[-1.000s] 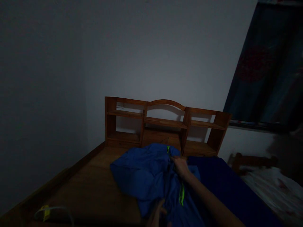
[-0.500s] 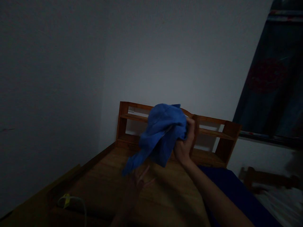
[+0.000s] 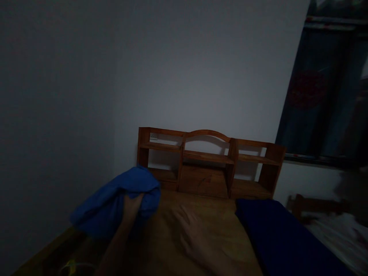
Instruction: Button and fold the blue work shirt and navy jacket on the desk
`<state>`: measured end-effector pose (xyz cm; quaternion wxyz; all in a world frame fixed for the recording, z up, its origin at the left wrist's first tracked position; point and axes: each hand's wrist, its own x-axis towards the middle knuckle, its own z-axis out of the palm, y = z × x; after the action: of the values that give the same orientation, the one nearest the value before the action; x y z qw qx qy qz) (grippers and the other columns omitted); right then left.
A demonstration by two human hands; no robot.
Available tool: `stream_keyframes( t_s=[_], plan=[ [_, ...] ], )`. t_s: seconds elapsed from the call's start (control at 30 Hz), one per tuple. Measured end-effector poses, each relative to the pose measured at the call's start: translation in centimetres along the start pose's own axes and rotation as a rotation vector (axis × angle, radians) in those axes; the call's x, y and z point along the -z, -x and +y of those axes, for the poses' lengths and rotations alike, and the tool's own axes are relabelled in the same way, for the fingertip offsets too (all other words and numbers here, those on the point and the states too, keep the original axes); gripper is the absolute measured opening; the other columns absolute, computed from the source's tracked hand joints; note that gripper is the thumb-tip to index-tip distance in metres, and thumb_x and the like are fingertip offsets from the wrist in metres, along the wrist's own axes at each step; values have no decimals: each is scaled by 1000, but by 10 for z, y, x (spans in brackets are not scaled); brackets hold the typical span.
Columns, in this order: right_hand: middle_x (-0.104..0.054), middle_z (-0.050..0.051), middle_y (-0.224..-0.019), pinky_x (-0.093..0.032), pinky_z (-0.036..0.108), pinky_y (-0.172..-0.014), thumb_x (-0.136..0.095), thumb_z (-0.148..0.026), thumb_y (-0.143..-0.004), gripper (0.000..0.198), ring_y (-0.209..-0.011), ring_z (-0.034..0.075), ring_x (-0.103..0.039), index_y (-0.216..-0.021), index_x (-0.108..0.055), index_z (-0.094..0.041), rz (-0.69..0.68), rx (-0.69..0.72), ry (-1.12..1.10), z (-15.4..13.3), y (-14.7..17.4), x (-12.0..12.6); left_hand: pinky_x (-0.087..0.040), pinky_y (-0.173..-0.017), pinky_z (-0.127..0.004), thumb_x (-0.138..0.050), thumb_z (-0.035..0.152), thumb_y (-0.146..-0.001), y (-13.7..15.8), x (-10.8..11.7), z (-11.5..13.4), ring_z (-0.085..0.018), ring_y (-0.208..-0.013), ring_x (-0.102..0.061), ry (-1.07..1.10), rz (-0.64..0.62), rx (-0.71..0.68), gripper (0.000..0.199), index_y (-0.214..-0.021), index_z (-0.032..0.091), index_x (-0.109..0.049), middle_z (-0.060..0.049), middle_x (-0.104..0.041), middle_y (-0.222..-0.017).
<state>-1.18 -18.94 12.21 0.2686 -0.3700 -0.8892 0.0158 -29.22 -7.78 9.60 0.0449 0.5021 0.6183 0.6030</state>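
Observation:
A crumpled blue cloth [image 3: 115, 199] hangs in the air at the lower left, over the near left side of the wooden bed board [image 3: 224, 222]. My left hand [image 3: 132, 209] grips it, with the fingers partly hidden in its folds. To the right of it, my right hand [image 3: 192, 230] is over the board with its fingers spread and nothing in them. That hand is a little blurred and dim, and I cannot tell whether it touches the wood.
A wooden headboard [image 3: 205, 155] with open shelves stands against the wall. Dark blue bedding [image 3: 276, 230] lies along the board's right side. Whitish fabric [image 3: 342, 234] is at the far right, below a dark window [image 3: 324, 92]. Something yellow [image 3: 70, 266] sits at the near left.
The blue cloth has passed from my right hand to my left and moved left and down. My right hand has let go and lowered toward the board, its fingers now apart.

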Motion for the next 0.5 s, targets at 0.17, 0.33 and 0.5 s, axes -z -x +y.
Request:
stream_keyframes(
  t_s=[0.17, 0.33, 0.5],
  plan=[
    [-27, -2, -147, -32, 42, -106, -39, -20, -83, 65, -134, 23, -27, -142, -20, -39, -119, -291, 147, 76, 85, 12, -37, -96, -37, -49, 21, -75, -27, 3, -90, -28, -114, -49, -600, -395, -180, 50, -125, 17, -48, -12, -55, -123],
    [-33, 13, -143, -35, 42, -101, -46, -31, -79, 63, -129, 30, -33, -140, -35, -19, -82, -798, 487, 176, 142, 41, -40, -87, -37, -46, 20, -79, -24, -5, -106, -30, -106, -53, -840, -451, -236, 58, -136, 20, -37, -15, -51, -126],
    [-49, 30, -120, -37, 52, -88, -43, -54, -83, 73, -115, 39, -44, -130, -43, 2, -78, -1029, 730, 225, 134, 26, -36, -92, -45, -48, 12, -72, -5, -15, -83, -31, -117, -45, -927, -535, -410, 62, -132, 27, -43, -11, -48, -131]
  ],
)
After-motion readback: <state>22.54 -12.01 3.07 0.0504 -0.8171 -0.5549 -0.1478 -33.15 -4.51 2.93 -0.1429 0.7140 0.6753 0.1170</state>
